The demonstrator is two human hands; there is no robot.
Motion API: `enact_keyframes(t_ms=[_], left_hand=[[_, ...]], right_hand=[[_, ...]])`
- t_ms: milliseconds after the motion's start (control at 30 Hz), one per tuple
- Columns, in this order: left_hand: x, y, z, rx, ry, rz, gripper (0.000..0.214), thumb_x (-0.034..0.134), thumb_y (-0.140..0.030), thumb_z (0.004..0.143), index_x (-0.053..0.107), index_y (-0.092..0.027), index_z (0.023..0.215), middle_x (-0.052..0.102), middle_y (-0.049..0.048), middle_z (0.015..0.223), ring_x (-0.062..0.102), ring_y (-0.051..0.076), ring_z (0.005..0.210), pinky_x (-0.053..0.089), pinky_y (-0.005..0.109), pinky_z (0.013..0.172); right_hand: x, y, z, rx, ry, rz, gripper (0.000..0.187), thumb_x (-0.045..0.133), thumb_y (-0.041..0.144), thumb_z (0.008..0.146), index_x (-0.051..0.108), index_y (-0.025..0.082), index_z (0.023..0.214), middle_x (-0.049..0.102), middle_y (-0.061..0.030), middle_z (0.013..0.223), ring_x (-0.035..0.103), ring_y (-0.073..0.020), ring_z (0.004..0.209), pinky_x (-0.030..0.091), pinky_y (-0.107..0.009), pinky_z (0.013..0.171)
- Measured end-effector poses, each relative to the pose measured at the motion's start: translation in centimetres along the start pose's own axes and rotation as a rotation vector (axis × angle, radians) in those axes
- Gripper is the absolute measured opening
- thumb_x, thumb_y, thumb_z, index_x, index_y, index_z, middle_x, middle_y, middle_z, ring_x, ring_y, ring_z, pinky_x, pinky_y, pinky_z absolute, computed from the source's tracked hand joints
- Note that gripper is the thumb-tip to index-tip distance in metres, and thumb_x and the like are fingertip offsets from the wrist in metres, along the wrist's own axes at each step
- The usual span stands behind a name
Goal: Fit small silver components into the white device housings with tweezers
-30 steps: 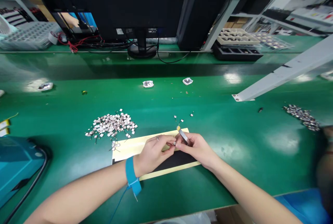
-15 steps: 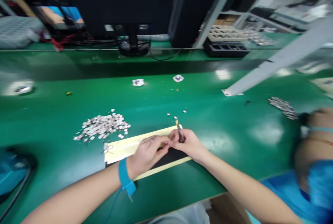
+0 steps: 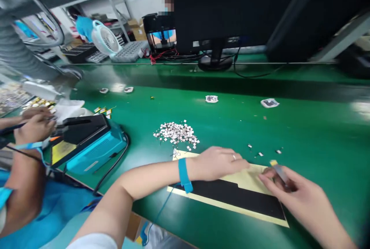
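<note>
A pale yellow sheet [image 3: 202, 201] with a black strip [image 3: 214, 189] on it lies at a slant on the green bench. Over its upper middle reaches my left hand [image 3: 218, 162], back up and fingers stretched to the right; the fingertips are blurred and partly hidden. A ring and a blue wrist strap are on this side. At the sheet's right end, my right hand [image 3: 300, 189] is closed around a slim grey tool [image 3: 280, 174] with a yellow end pointing up. Its thumb and forefinger come together near the sheet. A few small white-and-dark parts [image 3: 260, 154] lie just beyond.
A heap of small white parts [image 3: 177, 132] lies beyond the sheet's left end. Left stands a blue-and-black machine [image 3: 89, 147] with a cable, beside a co-worker's hands [image 3: 36, 125]. White-rimmed pieces [image 3: 212, 99] lie farther back, before a monitor [image 3: 219, 10].
The view has swung left, bringing the machine and a co-worker into sight. My hands, together before, are now apart, the right one at the sheet's right end with the grey tool still in it.
</note>
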State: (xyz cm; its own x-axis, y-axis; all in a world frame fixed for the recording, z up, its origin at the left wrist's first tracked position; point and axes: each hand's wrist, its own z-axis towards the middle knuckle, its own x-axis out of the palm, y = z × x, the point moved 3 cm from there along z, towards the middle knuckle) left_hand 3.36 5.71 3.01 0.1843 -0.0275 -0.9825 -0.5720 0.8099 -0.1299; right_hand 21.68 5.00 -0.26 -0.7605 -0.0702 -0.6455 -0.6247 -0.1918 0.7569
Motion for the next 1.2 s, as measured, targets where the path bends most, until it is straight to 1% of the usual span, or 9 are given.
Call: enact_keyframes(t_ms=[200,400,533,700,767,900,1000,1100,1200], left_hand=[[-4.3,4.8,-1.3,-0.084,0.080,0.140,0.011,0.050,-0.010,0.079,0.056,-0.013,0.071,0.060,0.0047,0.070,0.056,0.020,0.071,0.040,0.028,0.060],[-3.4,6.8,-1.9,-0.199,0.327,0.241,0.011,0.059,-0.011,0.073,0.054,-0.013,0.063,0.060,0.0059,0.066,0.057,0.021,0.065,0.033,0.026,0.051],[-2.8,6.7,-2.1,-0.176,0.357,0.209,0.016,0.053,-0.006,0.073,0.053,-0.015,0.059,0.057,0.0032,0.059,0.056,0.018,0.060,0.029,0.025,0.049],[-2.2,6.3,-1.7,-0.154,0.307,0.239,0.018,0.045,-0.001,0.069,0.053,-0.015,0.061,0.057,0.0035,0.061,0.054,0.017,0.059,0.028,0.025,0.047],[-2.0,6.1,-1.5,-0.142,0.259,0.274,0.019,0.043,0.000,0.068,0.053,-0.016,0.065,0.057,0.0038,0.063,0.054,0.017,0.060,0.029,0.025,0.047],[-1.5,5.5,-1.3,-0.093,0.193,0.283,0.019,0.041,0.000,0.068,0.052,-0.016,0.072,0.056,0.0038,0.067,0.054,0.017,0.061,0.031,0.025,0.048],[-1.1,5.1,-1.1,-0.068,0.176,0.273,0.019,0.041,-0.002,0.070,0.052,-0.016,0.074,0.055,0.0035,0.069,0.054,0.017,0.062,0.032,0.025,0.047],[-0.5,4.3,-0.8,-0.013,0.162,0.245,0.017,0.042,-0.004,0.072,0.052,-0.017,0.077,0.055,0.0030,0.074,0.055,0.017,0.065,0.034,0.025,0.047],[0.1,3.5,-0.4,0.039,0.147,0.202,0.018,0.041,-0.004,0.074,0.052,-0.017,0.080,0.054,0.0032,0.076,0.054,0.018,0.071,0.039,0.025,0.052]], right_hand=[[-1.8,-1.1,0.9,0.023,-0.191,-0.213,0.026,0.053,0.044,0.071,0.057,0.018,0.067,0.042,0.0027,0.047,0.036,-0.0100,0.042,0.026,-0.022,0.040],[-1.6,-1.8,2.2,0.131,-0.119,-0.154,0.026,0.054,0.042,0.069,0.054,0.017,0.062,0.035,0.0059,0.044,0.031,-0.0081,0.041,0.025,-0.021,0.041],[-1.5,-2.1,2.8,0.154,-0.056,-0.151,0.027,0.054,0.043,0.066,0.055,0.017,0.060,0.037,0.0054,0.043,0.031,-0.0078,0.039,0.025,-0.021,0.039],[-1.9,-2.8,2.8,0.161,-0.088,-0.168,0.025,0.054,0.041,0.069,0.053,0.016,0.065,0.048,0.0005,0.054,0.036,-0.0091,0.043,0.028,-0.022,0.042],[-1.7,-2.4,2.5,0.117,-0.034,-0.148,0.023,0.052,0.038,0.073,0.053,0.015,0.070,0.049,0.0001,0.057,0.037,-0.0091,0.045,0.030,-0.021,0.043],[0.0,0.4,1.1,-0.065,0.281,-0.082,0.016,0.060,0.032,0.070,0.057,0.016,0.069,0.054,0.0008,0.059,0.045,-0.0094,0.049,0.035,-0.020,0.047],[1.3,2.5,-0.4,-0.229,0.456,-0.127,0.016,0.063,0.029,0.071,0.062,0.017,0.082,0.062,-0.0022,0.076,0.056,-0.0133,0.066,0.042,-0.021,0.058],[2.3,3.6,-1.7,-0.371,0.495,-0.336,0.023,0.052,0.026,0.081,0.057,0.020,0.102,0.060,-0.0043,0.090,0.059,-0.0146,0.070,0.044,-0.024,0.060],[3.1,4.1,-2.7,-0.455,0.466,-0.516,0.026,0.052,0.031,0.081,0.055,0.019,0.104,0.059,-0.0047,0.090,0.060,-0.0154,0.063,0.044,-0.026,0.053]])
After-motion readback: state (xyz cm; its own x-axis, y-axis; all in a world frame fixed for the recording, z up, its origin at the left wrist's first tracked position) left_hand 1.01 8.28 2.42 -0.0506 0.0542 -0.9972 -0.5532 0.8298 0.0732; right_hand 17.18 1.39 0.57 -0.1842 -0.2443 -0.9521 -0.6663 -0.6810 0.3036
